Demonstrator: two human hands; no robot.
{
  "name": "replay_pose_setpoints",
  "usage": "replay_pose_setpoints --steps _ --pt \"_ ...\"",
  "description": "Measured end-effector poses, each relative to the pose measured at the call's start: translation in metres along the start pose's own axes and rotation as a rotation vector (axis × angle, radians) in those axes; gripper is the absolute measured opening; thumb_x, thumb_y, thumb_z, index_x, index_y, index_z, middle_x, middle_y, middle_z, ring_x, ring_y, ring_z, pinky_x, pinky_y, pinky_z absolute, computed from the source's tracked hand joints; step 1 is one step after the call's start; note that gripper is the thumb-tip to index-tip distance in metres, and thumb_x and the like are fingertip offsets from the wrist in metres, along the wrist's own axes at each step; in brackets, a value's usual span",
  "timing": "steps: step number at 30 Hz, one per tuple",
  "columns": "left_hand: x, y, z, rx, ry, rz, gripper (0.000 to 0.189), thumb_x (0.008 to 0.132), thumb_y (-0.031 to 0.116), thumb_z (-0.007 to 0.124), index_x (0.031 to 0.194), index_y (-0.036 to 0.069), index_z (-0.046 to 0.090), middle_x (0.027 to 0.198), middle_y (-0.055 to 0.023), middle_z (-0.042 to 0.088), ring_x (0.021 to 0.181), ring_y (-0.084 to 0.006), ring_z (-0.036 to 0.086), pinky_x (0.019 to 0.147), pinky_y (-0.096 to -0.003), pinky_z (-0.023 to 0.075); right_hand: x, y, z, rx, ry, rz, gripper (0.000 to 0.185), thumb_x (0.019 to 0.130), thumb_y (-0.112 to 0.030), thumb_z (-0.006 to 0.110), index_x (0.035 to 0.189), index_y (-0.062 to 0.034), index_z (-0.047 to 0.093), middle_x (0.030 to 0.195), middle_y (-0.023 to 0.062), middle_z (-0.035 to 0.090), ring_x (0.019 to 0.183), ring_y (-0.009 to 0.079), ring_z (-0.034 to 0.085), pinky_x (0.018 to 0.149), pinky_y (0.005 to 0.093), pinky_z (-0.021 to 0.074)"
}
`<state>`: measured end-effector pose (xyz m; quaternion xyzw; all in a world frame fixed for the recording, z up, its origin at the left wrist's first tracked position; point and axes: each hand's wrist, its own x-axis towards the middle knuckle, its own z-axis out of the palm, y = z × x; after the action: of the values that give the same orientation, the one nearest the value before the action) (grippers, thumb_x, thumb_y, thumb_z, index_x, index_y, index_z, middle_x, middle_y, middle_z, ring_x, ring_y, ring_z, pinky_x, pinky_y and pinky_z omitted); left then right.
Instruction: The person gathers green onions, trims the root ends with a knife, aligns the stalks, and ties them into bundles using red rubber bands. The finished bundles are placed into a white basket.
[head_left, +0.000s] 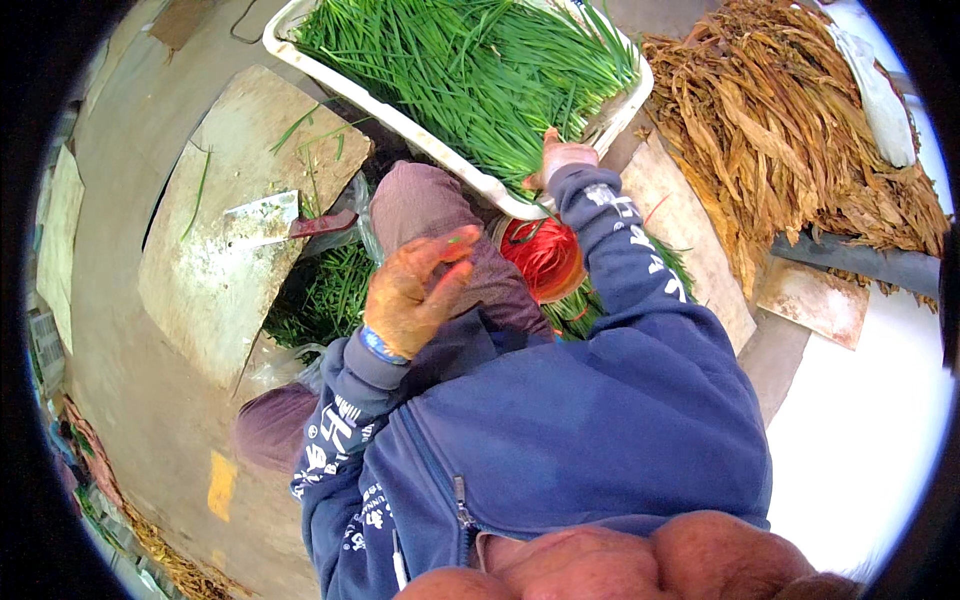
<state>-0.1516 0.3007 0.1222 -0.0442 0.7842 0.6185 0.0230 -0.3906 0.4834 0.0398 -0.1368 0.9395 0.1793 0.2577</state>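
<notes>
My right hand (568, 157) reaches into the near right corner of a white plastic crate (442, 154) heaped with long green chive-like leaves (465, 75). Stems lie between its spread thumb and a finger; the other fingers are hidden, so whether it grips them is unclear. Over my lap, my left hand (420, 292) is raised with nothing held, its thumb and index finger apart. A speck of green sticks to a finger, and a blue band circles the wrist. Below the crate's corner sits a bundle of red plastic string (541, 251), close by my right forearm.
To the left, a cleaver (262, 219) with a red handle lies on a worn board (217, 300) with green scraps. Darker cut greens (322, 296) lie beside the board, near clear plastic. A large pile of dried brown leaves (780, 127) stands at right, near another board (694, 232).
</notes>
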Motion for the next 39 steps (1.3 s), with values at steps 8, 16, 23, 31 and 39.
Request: replay_pose_setpoints --steps 8,16,23,31,39 --pt "-0.055 -0.051 -0.028 -0.301 0.294 -0.008 0.033 0.089 0.004 0.061 0.122 -0.001 0.058 0.114 -0.009 0.065 0.096 -0.0143 0.061 0.087 -0.027 0.0471 0.056 0.038 -0.026 -0.002 -0.187 -0.143 0.045 0.072 -0.031 0.076 0.105 -0.0024 0.066 0.073 0.0075 0.07 0.063 0.0191 0.067 0.063 0.0347 0.0533" --pt "-0.08 -0.081 -0.037 -0.572 0.357 -0.154 0.034 0.093 0.007 0.058 0.126 -0.001 0.054 0.125 -0.0125 0.059 0.105 -0.0196 0.06 0.094 -0.0302 0.0453 -0.034 0.102 -0.13 0.498 -0.029 -0.116 0.027 0.086 -0.015 0.064 0.109 -0.0037 0.06 0.072 0.0031 0.064 0.057 0.0108 0.058 0.054 0.0294 0.0468" --pt "-0.074 -0.079 -0.035 -0.536 0.36 -0.171 0.032 0.093 0.009 0.058 0.123 -0.002 0.056 0.124 -0.0108 0.06 0.105 -0.0186 0.06 0.094 -0.0299 0.0452 -0.026 0.038 -0.099 0.749 0.112 -0.083 0.036 0.088 -0.029 0.065 0.111 -0.0022 0.059 0.084 0.0111 0.068 0.069 0.0184 0.065 0.065 0.033 0.0512" --pt "-0.079 -0.081 -0.038 -0.526 0.353 -0.217 0.034 0.093 0.012 0.06 0.124 -0.002 0.056 0.117 -0.0088 0.063 0.102 -0.0144 0.059 0.091 -0.0268 0.0451 0.025 -0.023 0.008 0.255 0.02 0.038 0.061 0.085 -0.05 0.056 0.125 -0.0036 0.053 0.124 0.0229 0.057 0.115 0.0372 0.056 0.099 0.0425 0.0425" --pt "-0.084 -0.087 -0.042 -0.588 0.354 -0.216 0.034 0.093 0.012 0.06 0.124 -0.002 0.055 0.112 -0.0087 0.065 0.099 -0.0126 0.059 0.09 -0.026 0.0452 0.042 -0.035 0.023 0.178 -0.168 0.008 0.083 0.068 -0.067 0.068 0.124 -0.0061 0.06 0.129 0.018 0.056 0.12 0.0314 0.054 0.102 0.0384 0.0414"
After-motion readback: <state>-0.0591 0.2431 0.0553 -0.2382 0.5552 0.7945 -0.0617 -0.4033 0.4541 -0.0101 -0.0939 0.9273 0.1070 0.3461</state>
